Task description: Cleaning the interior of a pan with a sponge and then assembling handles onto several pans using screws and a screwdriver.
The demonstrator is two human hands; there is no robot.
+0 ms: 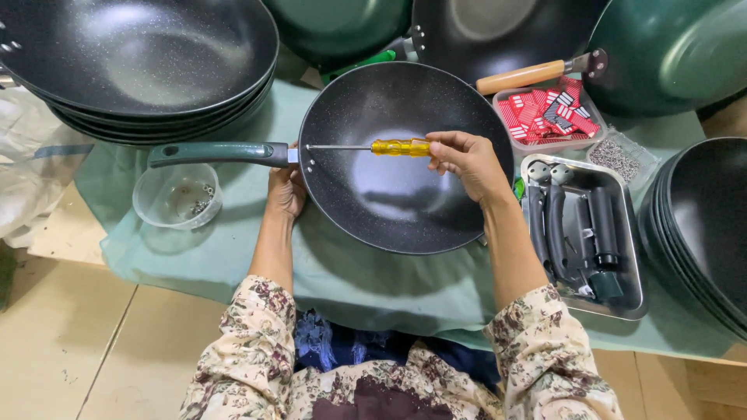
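A black speckled frying pan point(405, 202) lies on a pale green cloth in front of me, its dark green handle point(214, 152) pointing left. My left hand point(285, 189) grips the pan at the joint under the handle. My right hand point(465, 159) holds a screwdriver with a yellow handle point(400, 147). Its thin shaft runs left across the pan, and the tip meets the rivets where the handle joins the wall.
Stacked black pans point(140, 70) sit at the back left, more pans at the back and right edge. A clear cup with screws point(177, 196) stands left. A steel tray of dark handles point(583, 233), a tray of red packets point(545, 113) and a bag of screws point(615, 158) lie right.
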